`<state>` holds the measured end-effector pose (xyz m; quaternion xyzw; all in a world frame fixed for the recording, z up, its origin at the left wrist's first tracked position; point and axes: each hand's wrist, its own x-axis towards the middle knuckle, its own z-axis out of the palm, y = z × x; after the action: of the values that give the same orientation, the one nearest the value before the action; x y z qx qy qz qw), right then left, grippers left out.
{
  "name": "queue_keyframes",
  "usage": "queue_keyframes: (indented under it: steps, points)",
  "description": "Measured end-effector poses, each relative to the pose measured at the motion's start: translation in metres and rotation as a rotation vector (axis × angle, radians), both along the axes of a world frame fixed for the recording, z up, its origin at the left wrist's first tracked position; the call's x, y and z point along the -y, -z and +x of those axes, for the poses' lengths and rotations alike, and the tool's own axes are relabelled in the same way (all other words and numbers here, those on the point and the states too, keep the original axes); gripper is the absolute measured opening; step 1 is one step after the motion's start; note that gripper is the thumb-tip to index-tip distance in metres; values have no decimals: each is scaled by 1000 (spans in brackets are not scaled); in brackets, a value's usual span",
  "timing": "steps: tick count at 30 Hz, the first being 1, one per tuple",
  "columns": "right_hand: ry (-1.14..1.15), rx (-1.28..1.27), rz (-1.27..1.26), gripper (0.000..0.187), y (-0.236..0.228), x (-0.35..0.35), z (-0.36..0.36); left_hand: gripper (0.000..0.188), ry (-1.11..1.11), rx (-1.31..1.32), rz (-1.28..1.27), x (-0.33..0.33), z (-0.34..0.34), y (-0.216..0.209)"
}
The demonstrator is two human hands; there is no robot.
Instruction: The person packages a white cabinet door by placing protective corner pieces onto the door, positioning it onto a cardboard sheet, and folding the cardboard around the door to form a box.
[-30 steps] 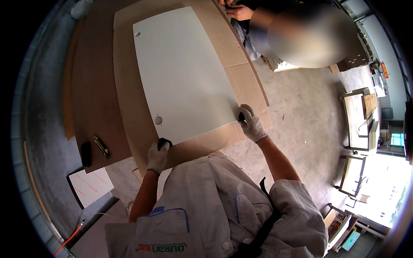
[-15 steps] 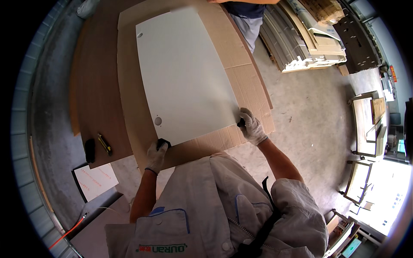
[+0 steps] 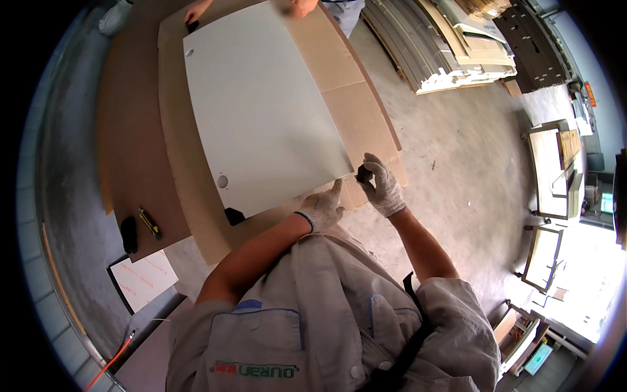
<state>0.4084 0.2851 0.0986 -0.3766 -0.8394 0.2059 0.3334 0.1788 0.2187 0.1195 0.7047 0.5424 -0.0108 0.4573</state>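
White panel (image 3: 261, 111) lies flat on a cardboard sheet (image 3: 356, 111), which covers a brown table (image 3: 127, 124). Panel's near right corner sits by both gloved hands.

Right hand (image 3: 382, 188): fingers pinched around a small black corner cap (image 3: 364, 174), held right at the panel's near right corner. Whether the cap touches the panel edge cannot be told.

Left hand (image 3: 322, 209): fingers loosely curled, thumb up, resting just beside the panel's near edge, gripping nothing visible.

A second black cap (image 3: 234, 215) sits on the near left corner. Round hole (image 3: 223, 181) in the panel just above it.

Yellow-and-black utility knife (image 3: 149, 223) and a dark object (image 3: 128, 234) lie on the table's near left part. Another person's hand (image 3: 196, 12) is at the far end.
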Motion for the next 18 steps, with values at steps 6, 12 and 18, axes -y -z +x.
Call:
queue_keyframes:
  steps: [6,12,18]
  points:
    - [36,-87,-162,49,4,5,-9,106,-203,95,276,21,29,98]
    - [-10,-21,-92,52,3,-8,-14,95,-241,188,123,14,18,74]
    - [-110,81,-49,50,6,-19,-18,81,-230,179,178,16,12,72]
